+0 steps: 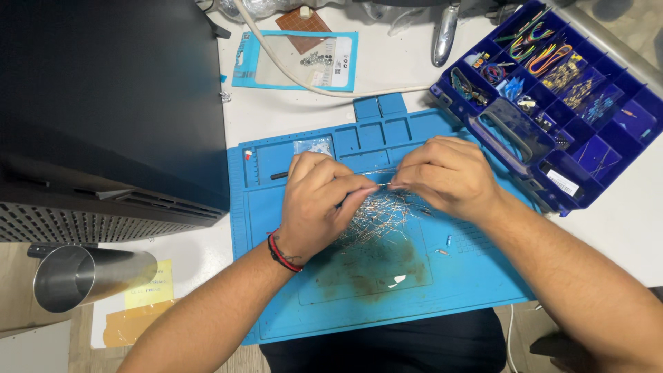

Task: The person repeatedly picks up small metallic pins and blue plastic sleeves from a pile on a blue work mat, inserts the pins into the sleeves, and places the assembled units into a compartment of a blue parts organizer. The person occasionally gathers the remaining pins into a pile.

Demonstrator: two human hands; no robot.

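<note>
My left hand (319,200) and my right hand (445,176) meet over a blue work mat (476,276). Both pinch the ends of one thin wire-leaded component (384,185) held between their fingertips. Just below the fingers lies a loose pile of wire-leaded components (383,215) on the mat. A red and black band circles my left wrist. A stray small component (448,240) lies on the mat to the right of the pile.
A dark blue compartment box (552,90) of coloured wires and parts stands open at the right. A large black case (103,110) fills the left. A metal cylinder (83,276) lies at the lower left. A blue packet (297,61) and white cable (359,91) lie behind the mat.
</note>
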